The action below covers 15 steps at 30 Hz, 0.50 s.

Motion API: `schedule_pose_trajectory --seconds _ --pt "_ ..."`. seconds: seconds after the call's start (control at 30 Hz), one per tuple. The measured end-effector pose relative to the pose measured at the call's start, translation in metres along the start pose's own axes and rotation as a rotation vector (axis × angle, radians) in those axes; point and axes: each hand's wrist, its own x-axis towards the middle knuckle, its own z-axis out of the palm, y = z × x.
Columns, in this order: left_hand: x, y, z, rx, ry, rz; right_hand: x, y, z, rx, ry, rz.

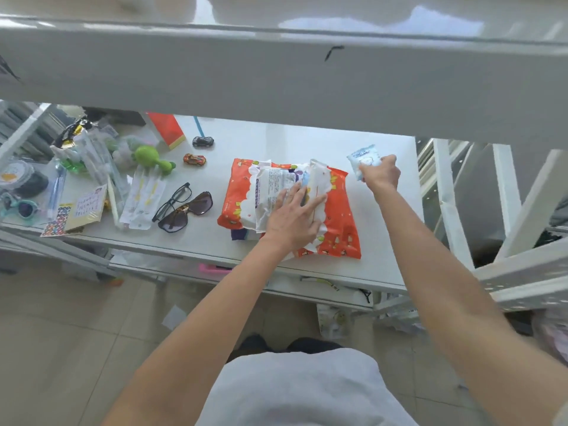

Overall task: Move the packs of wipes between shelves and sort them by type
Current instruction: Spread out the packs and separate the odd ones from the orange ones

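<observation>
Currently, your right hand (381, 175) is gripping a small blue pack (364, 159) right of centre; your left hand (295, 218) is pressing flat, fingers spread, on the orange pack stack (338, 216) beside it.

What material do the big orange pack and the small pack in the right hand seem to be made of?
Orange pack: apparently soft plastic film, slightly glossy; it wrinkles and sags at the edges.
Small pack in the right hand: probably thin plastic film too, white and blue, shiny; it crumples in the grip.
</observation>
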Motion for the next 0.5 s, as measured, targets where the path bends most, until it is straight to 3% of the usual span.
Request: schedule_pose_trajectory --seconds 0.17,0.27,0.37,0.5 --pt "0.003 -0.021 -0.011 0.027 -0.025 -0.012 -0.080 0.085 -0.016 0.017 0.135 0.127" --pt "0.006 -0.025 -0.018 0.016 -0.041 -0.047 -0.109 0.113 -0.011 -0.147 0.180 0.139" --pt "0.008 -0.018 -0.024 0.012 -0.087 -0.059 -0.117 0.112 -0.015 -0.384 0.207 0.134" --pt "0.009 -0.015 -0.033 -0.135 -0.016 -0.070 -0.122 0.099 -0.016 -0.427 0.187 0.089"
